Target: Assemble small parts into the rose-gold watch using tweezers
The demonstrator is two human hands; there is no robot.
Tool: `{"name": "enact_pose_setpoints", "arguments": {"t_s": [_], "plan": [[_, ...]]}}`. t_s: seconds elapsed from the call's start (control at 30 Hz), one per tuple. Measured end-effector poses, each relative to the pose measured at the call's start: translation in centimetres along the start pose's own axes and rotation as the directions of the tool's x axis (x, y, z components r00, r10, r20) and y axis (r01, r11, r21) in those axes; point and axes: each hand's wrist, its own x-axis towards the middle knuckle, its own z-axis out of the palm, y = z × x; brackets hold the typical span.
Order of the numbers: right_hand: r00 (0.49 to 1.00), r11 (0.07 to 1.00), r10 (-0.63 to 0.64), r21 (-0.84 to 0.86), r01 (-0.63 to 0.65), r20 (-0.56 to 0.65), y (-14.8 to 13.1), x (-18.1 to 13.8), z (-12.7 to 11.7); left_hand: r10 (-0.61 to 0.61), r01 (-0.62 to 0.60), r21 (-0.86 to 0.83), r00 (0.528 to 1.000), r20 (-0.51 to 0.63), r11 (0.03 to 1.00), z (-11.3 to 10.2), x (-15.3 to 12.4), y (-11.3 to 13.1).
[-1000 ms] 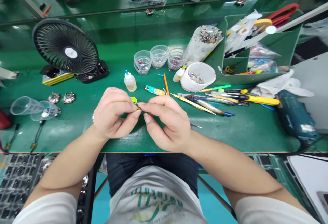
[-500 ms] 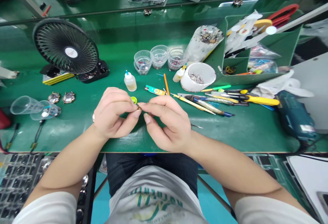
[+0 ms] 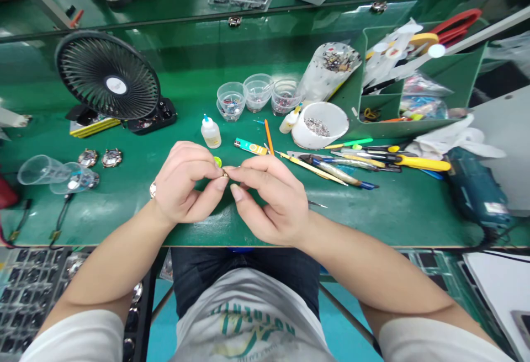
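Note:
Over the middle of the bench, my left hand [image 3: 188,182] pinches a tiny gold-coloured part [image 3: 224,174] between thumb and forefinger. My right hand [image 3: 271,196] meets it from the other side, its curled fingertips on the same part and its thumb a little lower. The part is mostly covered by the fingers, so its kind does not show. Just behind the fingertips lies a small lime-green round piece [image 3: 217,161], partly hidden. A shiny round metal piece [image 3: 153,190] shows at the outer edge of my left hand. Beyond the hands stands a small white dropper bottle [image 3: 211,133].
A black fan [image 3: 107,75] stands at the left, with two watch cases [image 3: 111,158] before it. Several clear cups [image 3: 257,91] with small parts and a white bowl [image 3: 337,124] stand behind. Brushes and tweezers [image 3: 331,170] lie right, before a green organizer [image 3: 418,127].
Both hands hold nearly the same place. The tiny part is turned slightly and shows more gold; the lime-green piece is more covered by my left fingers.

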Motion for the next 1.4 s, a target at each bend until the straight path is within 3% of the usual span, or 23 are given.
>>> {"name": "enact_pose_setpoints", "arguments": {"t_s": [0.5,0.87,1.0,1.13,1.27,1.4], "plan": [[1.000,1.000,-0.005,0.020,0.006,-0.024,0.2,0.4,-0.1,-0.029,0.028,0.007,0.999,0.033,1.000,0.1,-0.1,0.0],[0.980,0.976,0.196,0.099,-0.194,-0.018,0.2,0.8,0.1,0.084,-0.104,0.156,0.988,0.131,0.982,0.0,0.4,0.2],[0.965,0.954,0.264,0.143,-0.262,0.010,0.3,1.0,0.0,0.059,-0.073,0.169,0.995,0.085,0.983,0.3,0.3,0.2],[0.911,0.877,0.406,0.250,-0.410,0.073,0.4,1.4,-0.2,0.036,-0.041,0.181,0.999,0.028,0.983,0.6,0.1,0.2],[0.779,0.666,0.592,0.420,-0.617,0.206,0.8,1.6,0.2,0.045,-0.042,0.185,0.999,-0.008,0.982,1.0,0.0,-0.4],[0.743,0.625,0.656,0.455,-0.635,0.136,1.6,1.6,1.1,0.078,-0.067,0.176,0.995,-0.055,0.982,0.9,0.2,-1.4]]}}
